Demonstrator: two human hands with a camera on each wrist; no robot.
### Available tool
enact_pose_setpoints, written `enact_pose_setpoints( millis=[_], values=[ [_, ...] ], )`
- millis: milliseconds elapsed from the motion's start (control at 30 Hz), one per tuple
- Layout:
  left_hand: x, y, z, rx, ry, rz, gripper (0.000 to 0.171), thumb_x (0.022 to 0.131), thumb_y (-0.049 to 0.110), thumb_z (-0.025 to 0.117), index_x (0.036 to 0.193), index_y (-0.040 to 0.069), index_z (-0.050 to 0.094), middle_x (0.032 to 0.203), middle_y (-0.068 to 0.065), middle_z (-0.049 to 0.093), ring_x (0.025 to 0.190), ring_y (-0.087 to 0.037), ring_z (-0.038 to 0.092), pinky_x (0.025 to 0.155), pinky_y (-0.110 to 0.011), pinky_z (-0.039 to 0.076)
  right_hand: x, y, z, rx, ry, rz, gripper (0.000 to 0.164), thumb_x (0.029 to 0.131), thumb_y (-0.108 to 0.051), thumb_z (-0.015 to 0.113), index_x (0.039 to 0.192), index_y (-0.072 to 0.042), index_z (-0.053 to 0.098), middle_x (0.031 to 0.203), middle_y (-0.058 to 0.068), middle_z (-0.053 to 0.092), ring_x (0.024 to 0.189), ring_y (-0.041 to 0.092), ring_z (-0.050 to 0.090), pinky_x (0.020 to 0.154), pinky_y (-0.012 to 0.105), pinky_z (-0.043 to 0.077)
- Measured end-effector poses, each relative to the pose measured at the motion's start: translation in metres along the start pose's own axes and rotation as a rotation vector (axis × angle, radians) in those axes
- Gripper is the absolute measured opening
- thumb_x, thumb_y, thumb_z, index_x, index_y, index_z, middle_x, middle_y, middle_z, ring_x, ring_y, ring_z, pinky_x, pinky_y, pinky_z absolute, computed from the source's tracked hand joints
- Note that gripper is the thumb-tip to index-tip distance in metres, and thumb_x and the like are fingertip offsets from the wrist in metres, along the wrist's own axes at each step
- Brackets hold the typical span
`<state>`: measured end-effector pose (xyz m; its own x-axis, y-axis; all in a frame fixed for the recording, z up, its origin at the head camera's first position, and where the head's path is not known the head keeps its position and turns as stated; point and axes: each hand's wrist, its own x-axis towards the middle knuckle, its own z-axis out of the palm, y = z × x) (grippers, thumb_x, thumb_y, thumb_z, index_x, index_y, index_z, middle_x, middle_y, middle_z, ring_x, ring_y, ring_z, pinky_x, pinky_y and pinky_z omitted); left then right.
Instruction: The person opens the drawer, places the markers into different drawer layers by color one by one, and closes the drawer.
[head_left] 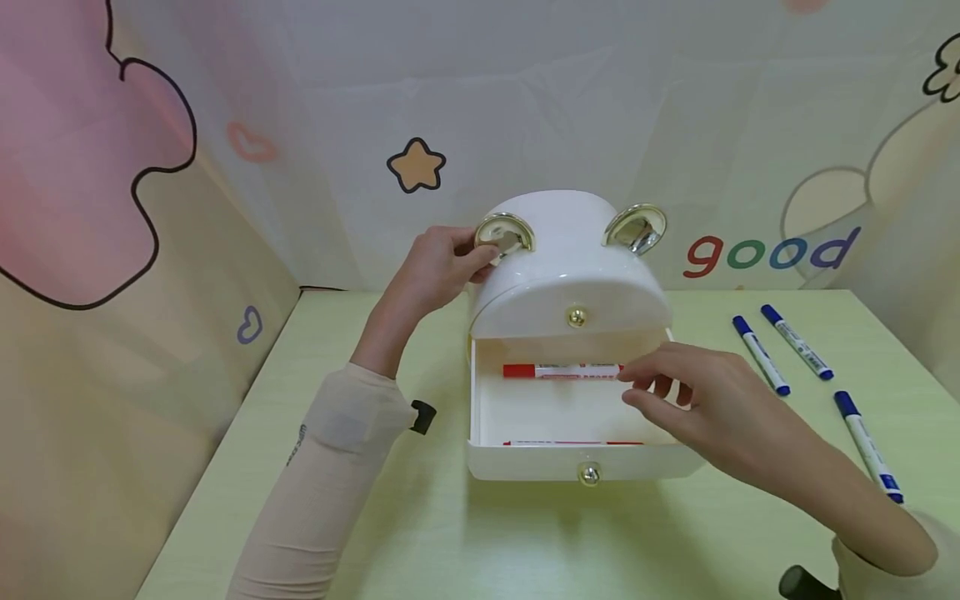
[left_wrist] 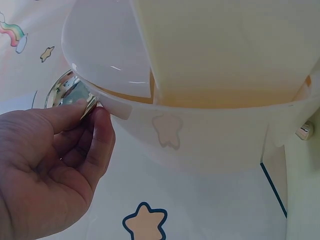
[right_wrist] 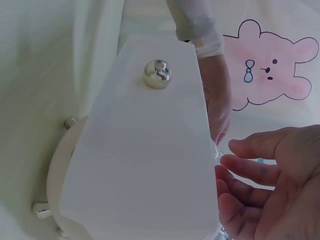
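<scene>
A white rounded box (head_left: 566, 250) with two gold ear-shaped discs stands on the table, its lower drawer (head_left: 491, 417) pulled out. My left hand (head_left: 438, 271) pinches the left gold ear (head_left: 504, 233) between thumb and fingers; the left wrist view shows the same grip on the ear (left_wrist: 65, 92). Inside the drawer lies a red-capped marker (head_left: 562, 372). A second red marker (head_left: 573, 443) is mostly hidden behind the drawer's front wall. Over the drawer's right side, my right hand (head_left: 701, 400) has its fingertips beside the first marker's right end, thumb and fingers apart.
Three blue-capped markers lie on the table right of the box: one nearest it (head_left: 761, 356), one farther back (head_left: 797, 342) and one nearer the front (head_left: 868, 446). A gold knob (head_left: 589, 474) sticks out from the drawer front. A printed cloth (head_left: 555, 108) hangs behind the table.
</scene>
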<state>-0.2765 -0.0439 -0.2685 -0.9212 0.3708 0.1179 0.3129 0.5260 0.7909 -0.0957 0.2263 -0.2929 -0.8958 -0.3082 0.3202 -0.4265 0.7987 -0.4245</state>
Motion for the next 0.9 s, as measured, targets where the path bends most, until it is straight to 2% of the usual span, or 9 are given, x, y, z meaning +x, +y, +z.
enact_pose_setpoints(
  millis=[133, 367, 700, 833, 900],
  values=[
    [0.0, 0.0, 0.0, 0.008, 0.005, 0.01, 0.021, 0.105, 0.022, 0.064, 0.112, 0.005, 0.073, 0.095, -0.009, 0.073, 0.091, -0.02, 0.067, 0.082, -0.029, 0.054, -0.01, -0.004, -0.001, -0.014, 0.049, 0.004, 0.02, 0.088, -0.009, 0.083, 0.104, -0.019, 0.077, 0.086, -0.015, 0.063, 0.076, 0.007, 0.054, 0.059, 0.023, 0.049],
    [0.0, 0.0, 0.0, 0.005, 0.009, 0.015, 0.021, 0.104, 0.022, 0.064, 0.111, 0.004, 0.074, 0.094, -0.009, 0.073, 0.09, -0.02, 0.068, 0.081, -0.029, 0.054, -0.026, -0.01, 0.004, -0.026, 0.153, -0.074, 0.026, 0.084, -0.006, 0.085, 0.103, -0.022, 0.076, 0.088, -0.021, 0.062, 0.076, 0.002, 0.054, 0.059, 0.019, 0.049],
    [-0.001, 0.0, -0.001, 0.002, 0.004, 0.014, 0.022, 0.105, 0.021, 0.064, 0.113, 0.004, 0.074, 0.094, -0.009, 0.073, 0.092, -0.02, 0.069, 0.083, -0.03, 0.054, -0.052, -0.026, 0.024, -0.059, 0.22, -0.052, 0.036, 0.075, -0.005, 0.091, 0.105, -0.018, 0.076, 0.09, -0.02, 0.061, 0.074, 0.0, 0.054, 0.061, 0.014, 0.05],
    [-0.001, 0.001, -0.001, -0.005, 0.005, 0.018, 0.021, 0.104, 0.021, 0.064, 0.113, 0.004, 0.074, 0.095, -0.01, 0.073, 0.092, -0.02, 0.069, 0.084, -0.031, 0.055, -0.057, -0.027, 0.033, -0.075, 0.228, -0.037, 0.036, 0.076, -0.007, 0.091, 0.107, -0.018, 0.076, 0.089, -0.021, 0.057, 0.073, -0.001, 0.052, 0.061, 0.014, 0.05],
    [-0.001, 0.001, -0.001, -0.008, 0.003, 0.016, 0.021, 0.105, 0.02, 0.064, 0.113, 0.003, 0.073, 0.095, -0.01, 0.073, 0.092, -0.021, 0.069, 0.085, -0.031, 0.056, -0.06, -0.027, 0.039, -0.09, 0.24, -0.041, 0.027, 0.082, -0.015, 0.089, 0.106, -0.019, 0.076, 0.088, -0.021, 0.056, 0.072, -0.001, 0.052, 0.06, 0.013, 0.049]
  ],
)
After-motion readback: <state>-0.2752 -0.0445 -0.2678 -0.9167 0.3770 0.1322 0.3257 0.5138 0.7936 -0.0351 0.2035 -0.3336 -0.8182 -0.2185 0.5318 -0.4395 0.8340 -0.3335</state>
